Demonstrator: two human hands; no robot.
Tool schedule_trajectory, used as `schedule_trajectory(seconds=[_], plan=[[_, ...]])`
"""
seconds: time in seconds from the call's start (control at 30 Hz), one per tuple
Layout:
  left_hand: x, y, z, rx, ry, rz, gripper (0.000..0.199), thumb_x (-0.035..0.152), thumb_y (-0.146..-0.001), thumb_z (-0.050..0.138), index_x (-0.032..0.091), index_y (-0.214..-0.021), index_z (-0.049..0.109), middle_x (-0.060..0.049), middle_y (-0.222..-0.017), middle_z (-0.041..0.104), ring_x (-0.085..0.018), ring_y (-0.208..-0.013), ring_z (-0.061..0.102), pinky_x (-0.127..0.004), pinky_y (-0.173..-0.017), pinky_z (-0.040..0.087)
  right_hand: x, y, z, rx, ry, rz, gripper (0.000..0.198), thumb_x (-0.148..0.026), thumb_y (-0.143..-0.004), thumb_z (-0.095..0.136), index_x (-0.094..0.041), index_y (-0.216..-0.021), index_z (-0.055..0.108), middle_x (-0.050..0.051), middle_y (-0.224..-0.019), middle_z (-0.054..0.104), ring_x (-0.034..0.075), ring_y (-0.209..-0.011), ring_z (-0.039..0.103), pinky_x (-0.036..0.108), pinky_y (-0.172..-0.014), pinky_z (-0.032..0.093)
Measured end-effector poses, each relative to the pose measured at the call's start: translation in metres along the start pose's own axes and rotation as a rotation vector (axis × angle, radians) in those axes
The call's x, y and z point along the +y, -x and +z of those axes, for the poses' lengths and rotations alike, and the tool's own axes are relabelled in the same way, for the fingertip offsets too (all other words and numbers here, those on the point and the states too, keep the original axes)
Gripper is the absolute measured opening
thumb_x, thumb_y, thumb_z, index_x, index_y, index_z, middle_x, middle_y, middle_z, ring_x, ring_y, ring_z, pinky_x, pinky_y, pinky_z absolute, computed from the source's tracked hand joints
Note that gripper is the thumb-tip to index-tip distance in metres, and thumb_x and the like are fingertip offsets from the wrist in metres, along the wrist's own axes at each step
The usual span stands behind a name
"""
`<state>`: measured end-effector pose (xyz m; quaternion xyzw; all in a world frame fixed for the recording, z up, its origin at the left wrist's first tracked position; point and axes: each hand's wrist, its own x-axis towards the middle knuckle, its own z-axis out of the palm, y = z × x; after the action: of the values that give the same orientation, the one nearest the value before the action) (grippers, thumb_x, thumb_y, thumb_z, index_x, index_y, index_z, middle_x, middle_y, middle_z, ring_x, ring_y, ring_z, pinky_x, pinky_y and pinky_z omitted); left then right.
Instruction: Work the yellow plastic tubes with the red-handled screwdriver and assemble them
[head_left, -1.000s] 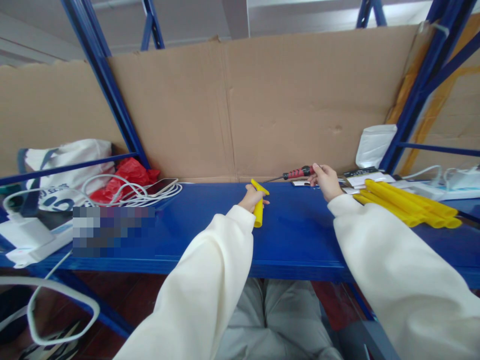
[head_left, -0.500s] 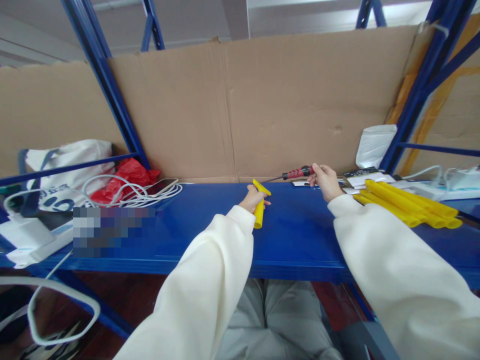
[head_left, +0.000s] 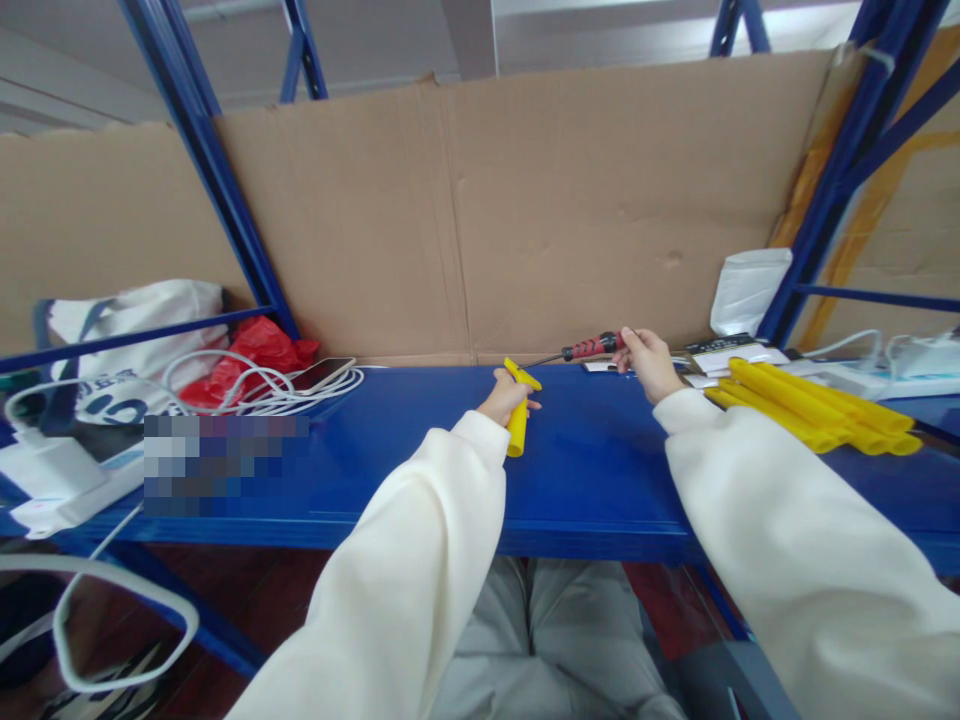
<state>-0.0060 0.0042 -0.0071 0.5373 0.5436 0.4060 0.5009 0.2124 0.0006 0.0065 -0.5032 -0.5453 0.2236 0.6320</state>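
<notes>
My left hand (head_left: 504,398) is wrapped round a yellow T-shaped handle (head_left: 517,432), its crosspiece up and its round stem pointing down toward me over the blue bench. In my right hand (head_left: 646,362) is a screwdriver (head_left: 592,347) with a red and black grip, gripped at its rear end. The screwdriver's thin dark shaft points left and meets the crosspiece of the yellow handle. Its tip is too small to make out there. Just right of my right hand lies a pile of yellow tubes (head_left: 817,405).
The blue bench (head_left: 420,470) is backed by a cardboard sheet (head_left: 600,200). On its left are coiled white cables (head_left: 289,392), a red plastic bag (head_left: 262,350), a white cloth bag (head_left: 161,320) and a power strip (head_left: 82,490). A white pouch (head_left: 750,290) leans at the back right.
Both hands, the yellow handle and the screwdriver stay in almost the same place. The whole view has shifted very slightly.
</notes>
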Motion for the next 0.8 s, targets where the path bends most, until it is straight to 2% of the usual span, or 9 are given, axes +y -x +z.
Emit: schedule_trajectory(seconds=[0.13, 0.27, 0.37, 0.53, 0.63, 0.8], plan=[[-0.002, -0.002, 0.001, -0.008, -0.026, 0.026, 0.040, 0.005, -0.089, 0.048, 0.023, -0.119, 0.027, -0.006, -0.107, 0.056, -0.006, -0.050, 0.056, -0.016, -0.037, 0.037, -0.002, -0.002, -0.001, -0.020, -0.009, -0.020, 0.033, -0.055, -0.084, 0.054, -0.024, -0.082, 0.042, -0.004, -0.057, 0.051, 0.011, -0.045, 0.045, 0.026, -0.047, 0.040], [-0.002, -0.003, 0.001, 0.002, -0.026, 0.033, 0.045, 0.006, -0.087, 0.051, 0.025, -0.120, 0.026, -0.005, -0.104, 0.054, -0.007, -0.054, 0.059, -0.016, -0.040, 0.041, -0.002, -0.004, -0.001, -0.034, 0.000, -0.023, 0.027, -0.051, -0.085, 0.050, -0.025, -0.086, 0.042, -0.005, -0.059, 0.048, 0.013, -0.046, 0.044, 0.028, -0.048, 0.039], [-0.002, -0.003, 0.002, 0.010, -0.030, 0.042, 0.050, 0.007, -0.086, 0.056, 0.026, -0.121, 0.026, -0.004, -0.104, 0.053, -0.007, -0.055, 0.060, -0.017, -0.043, 0.043, 0.000, -0.001, -0.003, -0.036, 0.096, -0.047, 0.035, -0.060, -0.087, 0.045, -0.025, -0.091, 0.044, -0.003, -0.060, 0.047, 0.016, -0.050, 0.047, 0.031, -0.053, 0.042], [-0.005, -0.004, 0.003, 0.014, -0.062, 0.081, 0.047, 0.006, -0.086, 0.052, 0.025, -0.121, 0.026, -0.006, -0.108, 0.054, -0.007, -0.054, 0.059, -0.016, -0.039, 0.040, 0.005, 0.004, -0.008, 0.039, 0.336, -0.148, 0.057, -0.078, -0.080, 0.040, -0.023, -0.095, 0.048, 0.004, -0.070, 0.056, 0.023, -0.072, 0.059, 0.035, -0.074, 0.046], [-0.005, -0.003, 0.004, 0.020, -0.062, 0.090, 0.048, 0.005, -0.086, 0.052, 0.025, -0.120, 0.026, -0.007, -0.108, 0.054, -0.006, -0.051, 0.058, -0.016, -0.038, 0.039, 0.009, 0.001, -0.007, 0.060, 0.297, -0.113, 0.059, -0.079, -0.077, 0.040, -0.024, -0.099, 0.047, 0.002, -0.070, 0.054, 0.021, -0.067, 0.056, 0.035, -0.067, 0.045], [-0.004, -0.003, 0.004, 0.036, -0.026, 0.100, 0.051, 0.003, -0.085, 0.053, 0.025, -0.123, 0.027, -0.004, -0.104, 0.056, -0.007, -0.055, 0.059, -0.016, -0.041, 0.041, 0.012, -0.004, -0.002, -0.019, 0.083, 0.000, 0.058, -0.075, -0.076, 0.044, -0.028, -0.110, 0.043, -0.003, -0.064, 0.044, 0.017, -0.050, 0.044, 0.032, -0.050, 0.038]])
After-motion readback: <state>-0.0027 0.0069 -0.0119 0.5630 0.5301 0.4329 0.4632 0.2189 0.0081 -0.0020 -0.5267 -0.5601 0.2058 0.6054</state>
